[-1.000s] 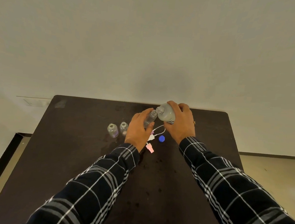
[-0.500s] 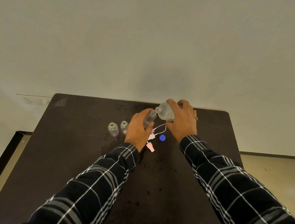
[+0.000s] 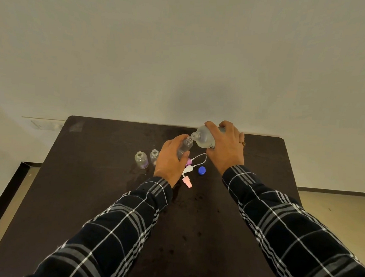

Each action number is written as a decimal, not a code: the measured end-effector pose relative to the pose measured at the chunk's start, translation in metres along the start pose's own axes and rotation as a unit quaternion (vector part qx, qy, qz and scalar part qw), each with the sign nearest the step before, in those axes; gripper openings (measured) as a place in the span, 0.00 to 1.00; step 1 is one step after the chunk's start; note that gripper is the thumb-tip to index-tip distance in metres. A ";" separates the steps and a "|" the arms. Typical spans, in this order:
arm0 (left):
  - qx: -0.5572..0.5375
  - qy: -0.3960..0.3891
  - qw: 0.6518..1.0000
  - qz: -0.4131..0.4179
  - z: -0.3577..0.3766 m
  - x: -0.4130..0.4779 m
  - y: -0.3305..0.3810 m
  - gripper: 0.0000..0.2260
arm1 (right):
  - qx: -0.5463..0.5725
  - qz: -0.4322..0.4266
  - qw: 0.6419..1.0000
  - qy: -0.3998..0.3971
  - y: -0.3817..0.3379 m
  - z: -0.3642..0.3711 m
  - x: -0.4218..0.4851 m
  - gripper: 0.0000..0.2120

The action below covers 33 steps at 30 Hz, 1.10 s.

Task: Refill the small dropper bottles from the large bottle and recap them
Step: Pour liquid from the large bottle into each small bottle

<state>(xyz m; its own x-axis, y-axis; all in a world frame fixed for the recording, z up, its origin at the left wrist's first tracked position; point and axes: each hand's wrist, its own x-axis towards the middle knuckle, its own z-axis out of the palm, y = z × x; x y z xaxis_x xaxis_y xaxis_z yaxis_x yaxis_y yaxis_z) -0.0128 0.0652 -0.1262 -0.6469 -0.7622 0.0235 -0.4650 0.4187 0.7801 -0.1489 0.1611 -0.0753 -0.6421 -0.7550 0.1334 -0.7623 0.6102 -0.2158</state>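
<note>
A dark table (image 3: 81, 196) fills the lower frame. Just above centre, the right hand (image 3: 226, 151) grasps the large bottle (image 3: 205, 138), tilted mouth down-left, seemingly touching the mouth of the dropper bottle (image 3: 185, 146) clasped in the left hand (image 3: 168, 162). Left of that hand stand a wider bottle (image 3: 141, 160) and a slimmer bottle (image 3: 153, 155), both open. Between the wrists lie a blue cap (image 3: 201, 170), a white cap (image 3: 187, 169) and a pink cap (image 3: 187, 181).

large clear bottle (image 3: 204, 138) tipped onto small dropper bottle (image 3: 185, 146), uncapped
</note>
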 end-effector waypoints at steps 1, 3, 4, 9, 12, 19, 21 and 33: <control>0.000 0.001 1.000 0.001 0.000 0.000 0.000 0.22 | -0.002 0.000 1.000 0.002 0.000 0.000 0.001 0.33; 0.002 0.000 1.000 0.000 0.000 -0.001 -0.001 0.22 | -0.005 -0.001 1.000 0.002 0.000 0.001 0.002 0.33; 0.003 0.000 1.000 0.000 -0.001 -0.001 -0.001 0.22 | -0.007 -0.002 1.000 0.001 -0.001 0.002 0.002 0.33; 0.014 -0.002 1.000 0.004 -0.002 0.000 -0.004 0.21 | -0.028 -0.003 1.000 0.004 -0.001 0.004 0.003 0.35; 0.015 -0.003 1.000 0.006 -0.001 -0.001 -0.004 0.22 | -0.038 -0.006 0.999 0.004 -0.001 0.005 0.002 0.35; 0.018 -0.005 1.000 0.006 -0.003 -0.003 -0.004 0.23 | -0.051 -0.011 0.999 0.005 -0.001 0.006 0.002 0.35; 0.016 -0.004 1.000 0.007 -0.003 -0.004 -0.003 0.23 | -0.051 -0.011 0.999 0.007 -0.001 0.005 0.001 0.35; 0.014 0.000 1.000 0.011 -0.004 -0.005 -0.003 0.22 | -0.061 -0.021 0.998 0.009 -0.004 -0.003 0.002 0.33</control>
<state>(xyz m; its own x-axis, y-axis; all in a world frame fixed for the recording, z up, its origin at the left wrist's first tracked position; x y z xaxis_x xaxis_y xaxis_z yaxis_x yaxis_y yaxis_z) -0.0057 0.0662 -0.1261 -0.6568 -0.7529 0.0413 -0.4668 0.4490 0.7619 -0.1469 0.1578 -0.0717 -0.6106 -0.7762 0.1571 -0.7915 0.6044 -0.0904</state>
